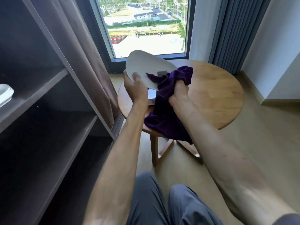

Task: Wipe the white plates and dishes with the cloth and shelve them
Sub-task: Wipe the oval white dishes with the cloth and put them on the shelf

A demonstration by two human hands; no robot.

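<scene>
My left hand (135,88) grips the near left rim of a white plate (146,65), thumb on its upper face, and holds it tilted above the round wooden table (215,95). My right hand (178,93) clutches a purple cloth (164,111) that lies against the plate's lower right edge and hangs down over the table's front. Beneath the plate a small stack of dishes (151,97) shows on the table, mostly hidden. At the far left a white dish (5,93) sits on a shelf of the dark shelving unit (48,101).
The shelving unit fills the left side, with lower shelves in shadow. A brown curtain (84,59) hangs between it and the window (146,25). Grey curtains and a white wall stand at right. My knees in grey trousers show at the bottom over the wooden floor.
</scene>
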